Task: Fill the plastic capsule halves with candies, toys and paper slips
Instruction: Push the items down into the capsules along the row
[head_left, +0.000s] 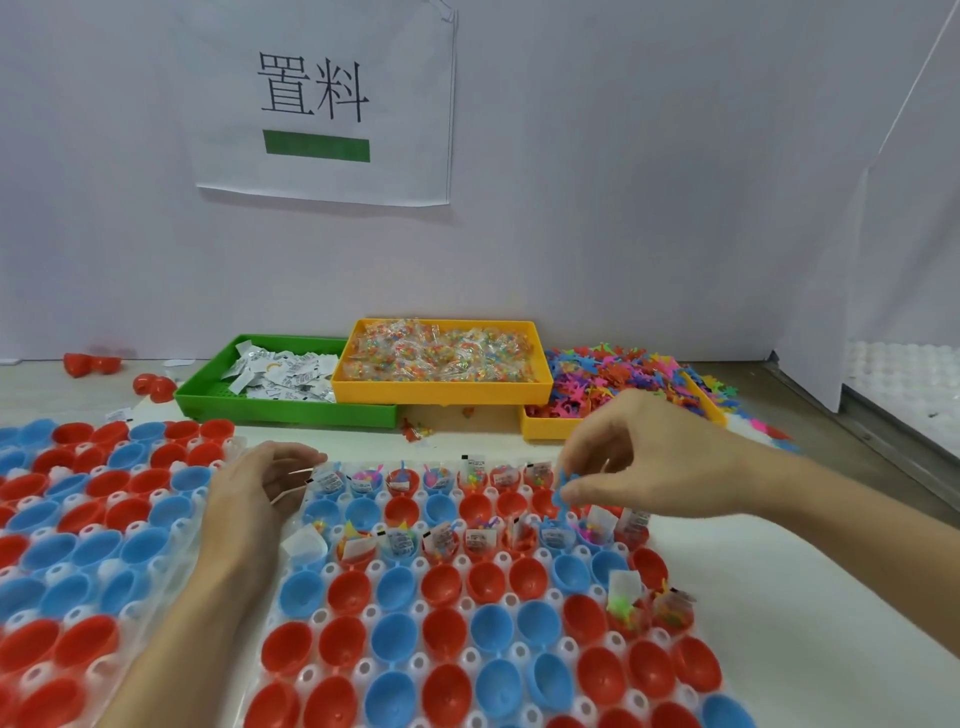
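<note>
Capsule filling, toy stage.
Right hand (644, 462) pinches blue toy (562, 491), long axis upright, above capsule halves (441, 582); left hand (249, 499) relaxed, holding nothing.

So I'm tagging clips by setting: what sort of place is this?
Likely a small packing workstation: bins of candy, slips and toys, trays of capsule halves, a printed wall sign.

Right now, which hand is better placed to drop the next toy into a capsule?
The right hand. It pinches a blue toy just above the filled row of capsules, near the toy pile. The left hand rests at the tray edge, holding no toy.
</note>
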